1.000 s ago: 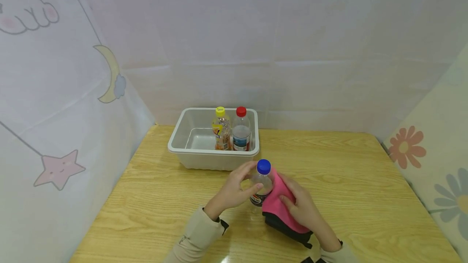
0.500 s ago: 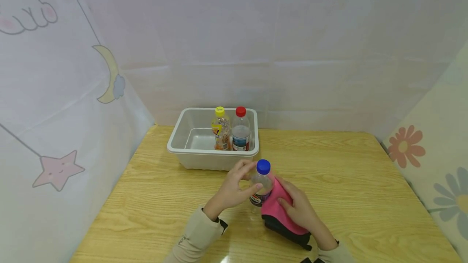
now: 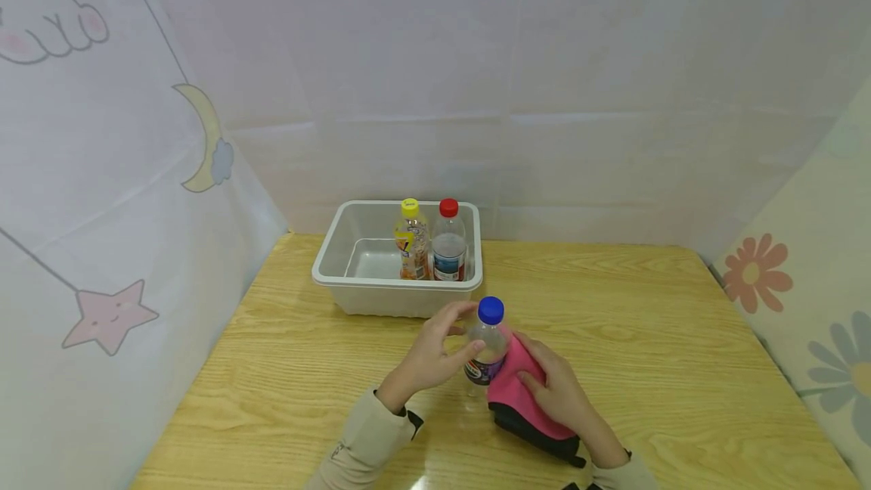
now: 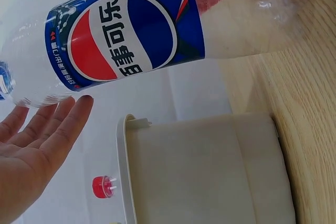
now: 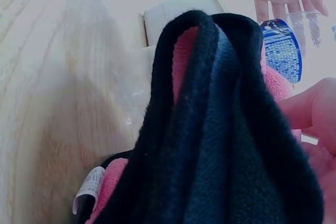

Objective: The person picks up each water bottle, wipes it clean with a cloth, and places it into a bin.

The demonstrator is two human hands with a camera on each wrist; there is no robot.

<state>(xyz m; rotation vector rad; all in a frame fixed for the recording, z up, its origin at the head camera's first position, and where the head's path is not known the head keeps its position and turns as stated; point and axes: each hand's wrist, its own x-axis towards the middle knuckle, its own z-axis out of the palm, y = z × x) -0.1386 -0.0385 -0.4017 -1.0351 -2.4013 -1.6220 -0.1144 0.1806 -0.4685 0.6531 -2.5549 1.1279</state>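
Note:
An upright clear plastic cola bottle with a blue cap and blue label stands on the table; its printed logo fills the top of the left wrist view. My left hand is cupped loosely beside it, thumb in front and fingers behind, and in the left wrist view the relaxed fingertips come right at the bottle's shoulder. My right hand grips a folded pink cloth with black edging against the bottle's right side. The cloth's dark folds hide much of that hand's view.
Behind the bottle stands a pale plastic tub, near the far edge of the wood-grain table. It holds a yellow-capped bottle and a red-capped bottle. Printed white sheets hang around the table.
The pink cloth and my right hand have shifted slightly down along the bottle, and the bottle's label has turned a little. My left hand stays in almost the same place.

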